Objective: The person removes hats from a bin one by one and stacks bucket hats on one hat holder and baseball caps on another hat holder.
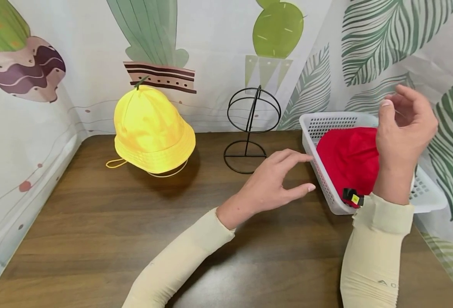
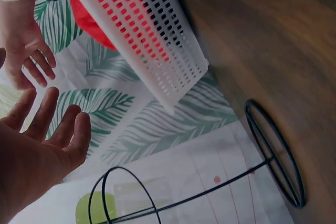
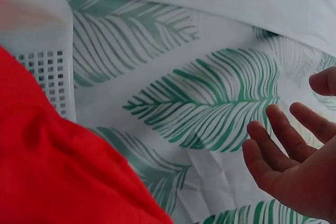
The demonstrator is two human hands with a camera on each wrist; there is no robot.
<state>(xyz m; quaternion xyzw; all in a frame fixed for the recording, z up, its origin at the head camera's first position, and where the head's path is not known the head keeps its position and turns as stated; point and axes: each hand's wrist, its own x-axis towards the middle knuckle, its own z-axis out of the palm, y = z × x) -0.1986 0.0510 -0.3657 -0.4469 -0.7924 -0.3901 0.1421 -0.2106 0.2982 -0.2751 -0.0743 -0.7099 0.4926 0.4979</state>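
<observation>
My left hand (image 1: 269,182) reaches toward the near left side of a white plastic basket (image 1: 323,179), fingers loosely extended and holding nothing. Above the right part of that basket hovers my right hand (image 1: 407,124), its fingers relaxed and slightly bent, with nothing in them. A red cloth hat (image 1: 347,154) lies in the basket, partly covered by the right hand and wrist in the head view. In the right wrist view the red hat (image 3: 58,171) fills the lower left, apart from the right hand (image 3: 299,166).
A black wire hat stand (image 1: 246,141) rises behind the left hand, left of the basket. Farther left, a yellow bucket hat (image 1: 149,128) with a green sprout on top sits on a stand. Patterned cloth (image 1: 219,51) hangs behind the wooden table (image 1: 95,239).
</observation>
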